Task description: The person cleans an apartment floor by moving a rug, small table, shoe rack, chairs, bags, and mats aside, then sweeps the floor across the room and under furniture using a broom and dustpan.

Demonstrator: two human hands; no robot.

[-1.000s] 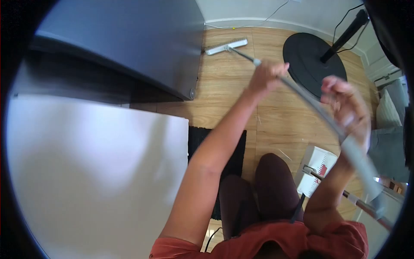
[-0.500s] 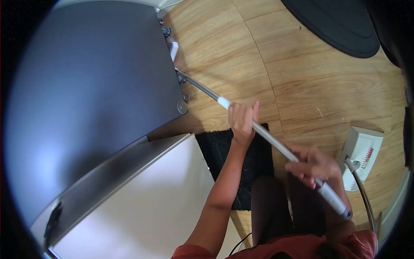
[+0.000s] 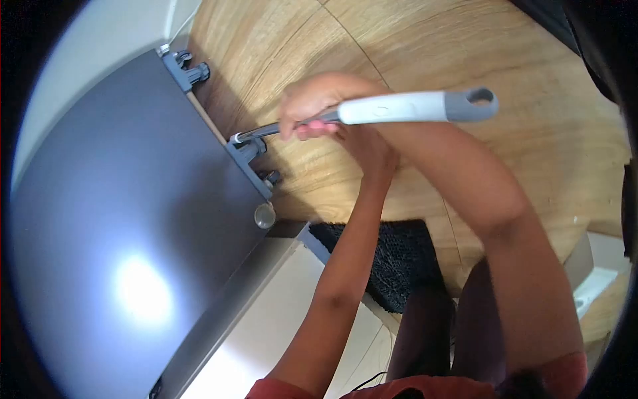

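Note:
A long pole (image 3: 262,132) with a white and grey handle (image 3: 395,108) runs from upper centre toward the underside of a dark grey cabinet (image 3: 133,199). Its far end is hidden there. My right hand (image 3: 312,105) is wrapped round the pole just past the handle, with the forearm crossing over my left wrist. Partly covered by the handle and right arm, my left hand (image 3: 359,143) is closed on the same pole, its fingertips close to my right hand.
Grey feet or wheels (image 3: 251,151) line the cabinet's lower edge. Below is a pale, light-topped surface (image 3: 266,319). A black mat (image 3: 402,259) lies on the wooden floor (image 3: 531,159) before my legs. A white box-like object (image 3: 595,266) is at the right, and a black base edge at top right.
The view has shifted toward the cabinet. The pole's white head has gone out of sight by the cabinet, and the handle has swung up. My right hand has moved forward, beside my left.

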